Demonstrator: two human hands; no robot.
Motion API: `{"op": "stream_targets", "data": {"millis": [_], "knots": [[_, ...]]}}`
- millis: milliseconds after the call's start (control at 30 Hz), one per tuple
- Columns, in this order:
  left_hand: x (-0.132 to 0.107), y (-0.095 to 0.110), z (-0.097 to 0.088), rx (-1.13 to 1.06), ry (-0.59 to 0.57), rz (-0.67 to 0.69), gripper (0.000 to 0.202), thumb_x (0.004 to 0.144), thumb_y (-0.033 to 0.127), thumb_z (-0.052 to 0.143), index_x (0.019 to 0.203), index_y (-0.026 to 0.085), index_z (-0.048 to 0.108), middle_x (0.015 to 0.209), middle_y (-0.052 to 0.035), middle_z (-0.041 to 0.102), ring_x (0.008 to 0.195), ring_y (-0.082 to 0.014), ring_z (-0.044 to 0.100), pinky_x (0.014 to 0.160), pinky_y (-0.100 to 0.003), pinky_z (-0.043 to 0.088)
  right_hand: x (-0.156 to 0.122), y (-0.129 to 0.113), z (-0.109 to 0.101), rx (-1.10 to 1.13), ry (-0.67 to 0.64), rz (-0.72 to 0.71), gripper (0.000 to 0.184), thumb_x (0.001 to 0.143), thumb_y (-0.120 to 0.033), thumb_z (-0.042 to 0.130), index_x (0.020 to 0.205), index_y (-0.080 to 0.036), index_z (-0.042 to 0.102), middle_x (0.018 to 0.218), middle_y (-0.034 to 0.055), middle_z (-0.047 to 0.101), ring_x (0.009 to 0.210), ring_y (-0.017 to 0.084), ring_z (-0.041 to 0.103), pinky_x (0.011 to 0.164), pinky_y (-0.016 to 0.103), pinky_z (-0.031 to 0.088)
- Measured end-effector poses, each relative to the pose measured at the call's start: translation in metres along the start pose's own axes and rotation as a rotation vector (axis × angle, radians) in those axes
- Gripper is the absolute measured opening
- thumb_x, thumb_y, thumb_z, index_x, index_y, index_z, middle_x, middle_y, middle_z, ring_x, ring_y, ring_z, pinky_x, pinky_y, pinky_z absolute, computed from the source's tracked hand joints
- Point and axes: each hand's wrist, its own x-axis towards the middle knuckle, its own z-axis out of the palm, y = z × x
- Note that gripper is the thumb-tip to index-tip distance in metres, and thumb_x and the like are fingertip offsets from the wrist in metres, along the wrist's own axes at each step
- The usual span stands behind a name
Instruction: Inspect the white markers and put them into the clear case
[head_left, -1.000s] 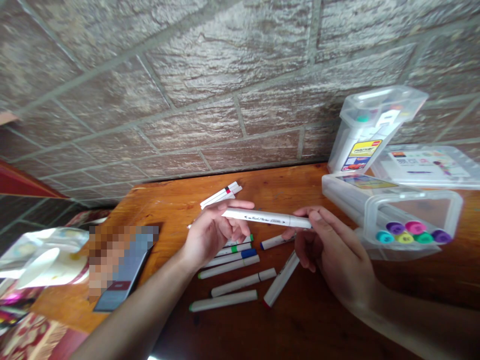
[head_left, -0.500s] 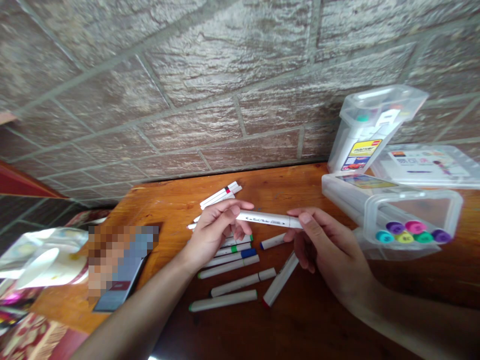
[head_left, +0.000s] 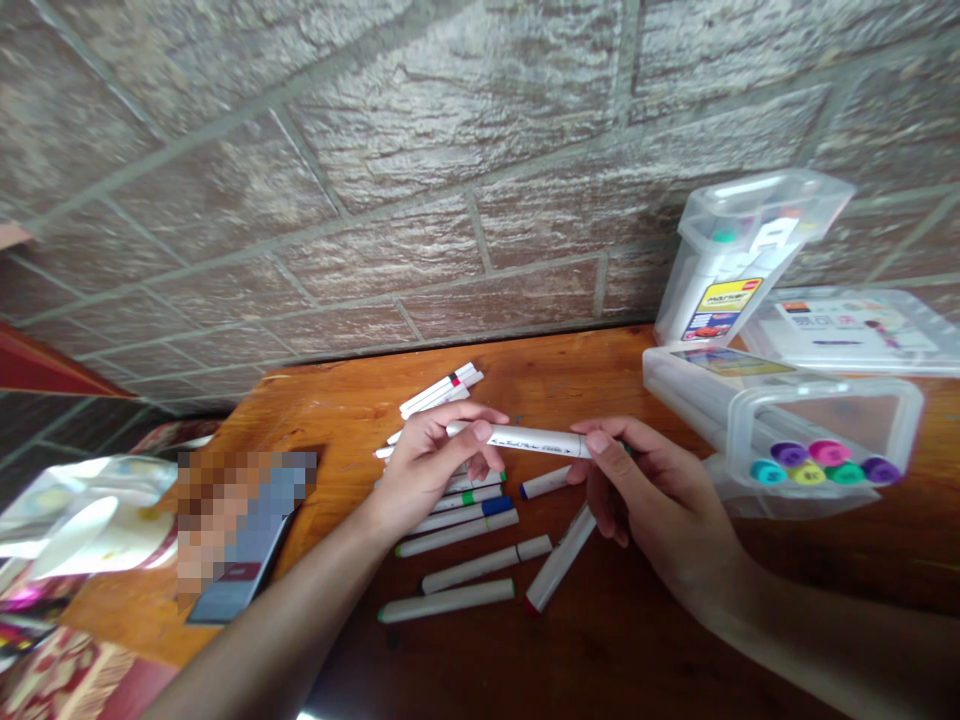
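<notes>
Between my two hands is a white marker [head_left: 531, 440] with black print along its barrel, held nearly level above the table. My left hand [head_left: 431, 455] pinches its left end between thumb and fingers. At the marker's right end, my right hand [head_left: 645, 485] grips it the same way, with a bit of green showing behind the fingers. Below lie several loose white markers with coloured ends, among them a blue-banded marker [head_left: 461, 516], a green-ended marker [head_left: 446, 602] and a red-ended marker [head_left: 562, 557]. My left hand hides part of the pile.
On the right, an open clear case [head_left: 825, 405] lies on its side with several coloured markers in it. Behind it stand a clear marker box [head_left: 724, 270] and a flat plastic case [head_left: 855, 330]. A phone [head_left: 255, 540] lies left, against a brick wall [head_left: 450, 200] behind the table.
The marker has shifted slightly left within my fingers, and its left tip now pokes past my left thumb. My right hand has edged left with it. The other things are unmoved.
</notes>
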Motion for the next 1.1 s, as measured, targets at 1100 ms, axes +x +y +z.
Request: {"op": "stream_targets", "data": {"millis": [1100], "knots": [[-0.0039,0.0014,0.0019,0.126,-0.046,-0.029,0.028,0.094,0.04,0.072,0.105,0.014,0.076,0.068,-0.0049,0.075,0.055,-0.0118,0.057,0.055,-0.022,0.045,-0.0016,0.0035,-0.002,-0.048,-0.037,0.002,0.036,0.089,-0.055,0.074,0.094,-0.021,0.064,0.067,-0.0028,0.065,0.039,0.008,0.051,0.032,0.016,0.037]]}}
